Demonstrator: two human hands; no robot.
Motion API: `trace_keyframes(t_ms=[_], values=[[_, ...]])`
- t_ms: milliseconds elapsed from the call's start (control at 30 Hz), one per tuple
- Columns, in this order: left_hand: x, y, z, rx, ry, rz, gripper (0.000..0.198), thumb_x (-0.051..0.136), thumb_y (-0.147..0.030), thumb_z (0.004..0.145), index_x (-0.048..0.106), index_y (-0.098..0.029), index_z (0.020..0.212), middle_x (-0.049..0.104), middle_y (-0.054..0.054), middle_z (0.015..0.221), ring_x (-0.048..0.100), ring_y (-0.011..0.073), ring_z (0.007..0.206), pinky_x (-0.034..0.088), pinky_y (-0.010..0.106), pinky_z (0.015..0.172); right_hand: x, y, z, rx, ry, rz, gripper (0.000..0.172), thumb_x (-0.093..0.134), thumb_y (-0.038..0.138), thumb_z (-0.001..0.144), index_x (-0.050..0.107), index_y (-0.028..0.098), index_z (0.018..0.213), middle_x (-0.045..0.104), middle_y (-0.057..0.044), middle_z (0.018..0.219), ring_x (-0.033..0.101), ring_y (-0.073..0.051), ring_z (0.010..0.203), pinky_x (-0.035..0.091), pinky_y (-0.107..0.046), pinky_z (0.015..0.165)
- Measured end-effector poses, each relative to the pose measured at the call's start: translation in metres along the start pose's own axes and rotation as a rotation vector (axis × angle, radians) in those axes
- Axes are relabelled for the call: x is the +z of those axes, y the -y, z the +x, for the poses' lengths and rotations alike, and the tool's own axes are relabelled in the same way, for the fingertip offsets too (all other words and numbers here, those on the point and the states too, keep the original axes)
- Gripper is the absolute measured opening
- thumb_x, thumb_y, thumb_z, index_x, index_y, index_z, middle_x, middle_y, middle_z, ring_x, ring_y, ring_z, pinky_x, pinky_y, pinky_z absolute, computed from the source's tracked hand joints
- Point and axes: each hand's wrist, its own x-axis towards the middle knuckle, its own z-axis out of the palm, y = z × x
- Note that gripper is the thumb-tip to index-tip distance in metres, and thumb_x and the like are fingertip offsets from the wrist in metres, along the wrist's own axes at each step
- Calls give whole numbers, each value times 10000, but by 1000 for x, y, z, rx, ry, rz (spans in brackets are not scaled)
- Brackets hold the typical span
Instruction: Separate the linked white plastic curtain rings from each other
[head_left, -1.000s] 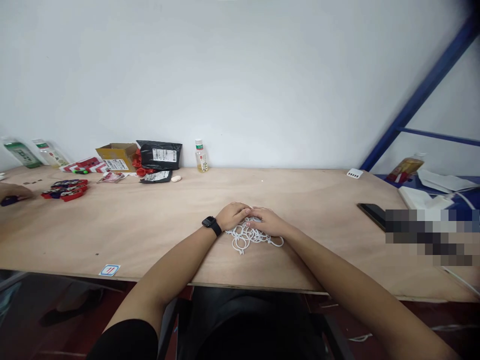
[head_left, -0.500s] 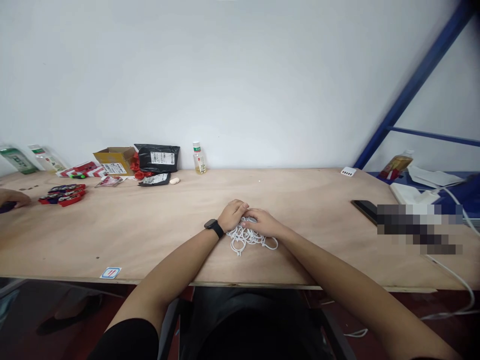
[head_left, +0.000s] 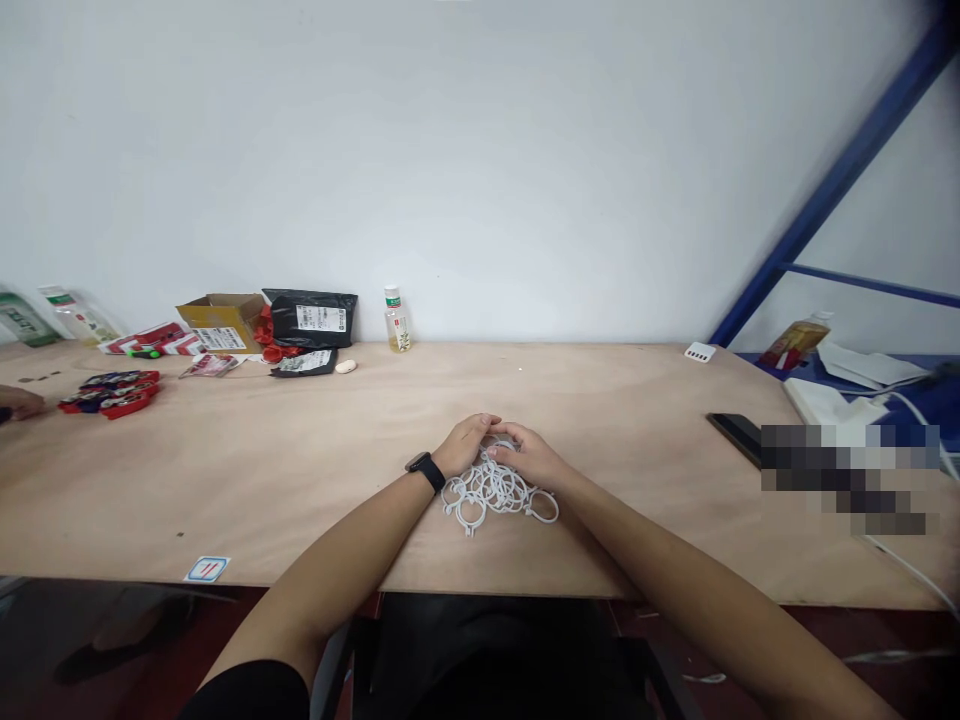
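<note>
White rings (head_left: 499,487): one heap, too overlapped to count.
One left hand (head_left: 460,446), one right hand (head_left: 534,459), one co-worker's hand (head_left: 22,403), one watch (head_left: 424,468), four bottles (head_left: 397,325), two black parcels (head_left: 315,318), one cardboard box (head_left: 210,318), one card (head_left: 207,569).

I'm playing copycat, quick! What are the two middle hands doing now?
Left hand: cupped by the white rings; can't tell if holding any.
Right hand: curved at the same rings; can't tell either.

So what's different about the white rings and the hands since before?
More of the white rings now show on the near side of the left hand and right hand. I can't tell whether hands or rings shifted. No clear grab or letting go shows. Both hands stay together at the pile; the upright bottle hasn't moved.
</note>
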Motion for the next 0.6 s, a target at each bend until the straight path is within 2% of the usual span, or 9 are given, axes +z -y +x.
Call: trace_keyframes(t_ms=[100, 200, 333, 433, 533, 600], values=[[0, -5, -2, 13, 19, -11, 657, 188, -604, 949, 617, -143, 1137, 670, 107, 1111, 599, 202, 1036, 462, 372, 946, 1, 2, -1, 25, -25, 163, 387, 691, 410, 745, 642, 199, 1065, 671, -86, 1146, 647, -233, 1004, 530, -397, 861], [0, -8, -3, 23, 28, -26, 687, 180, -623, 940, 624, -129, 1120, 676, 110, 1077, 611, 198, 977, 482, 360, 901, -2, 4, -1, 27, -100, 222, 349, 657, 455, 767, 649, 203, 1008, 699, -73, 1060, 666, -216, 928, 537, -376, 828], [2, -6, -5, -4, 7, -13, 685, 193, -623, 939, 619, -126, 1137, 655, 123, 1136, 614, 196, 965, 486, 363, 897, -21, 1, -1, 30, -168, 33, 356, 587, 493, 817, 667, 189, 984, 717, -66, 941, 664, -216, 831, 537, -366, 755], [2, -3, -4, -6, -2, -14, 659, 211, -608, 944, 616, -132, 1154, 641, 125, 1176, 606, 202, 1018, 463, 375, 949, -40, -8, 1, -17, -250, -152, 349, 569, 498, 824, 689, 190, 938, 714, -72, 952, 650, -229, 883, 513, -386, 819], [2, -3, -3, 15, 31, -19, 635, 231, -597, 948, 620, -142, 1158, 639, 121, 1191, 582, 213, 1092, 437, 387, 994, -49, -18, 4, 2, -291, -97, 391, 523, 531, 835, 684, 179, 884, 719, -85, 919, 654, -229, 905, 499, -396, 863], [1, -4, -3, 18, 60, -30, 631, 247, -603, 943, 619, -144, 1162, 638, 120, 1197, 579, 218, 1100, 432, 396, 1001, -44, -21, 6, 39, -292, -26, 424, 506, 555, 836, 680, 171, 880, 720, -90, 885, 660, -226, 890, 504, -389, 853]])
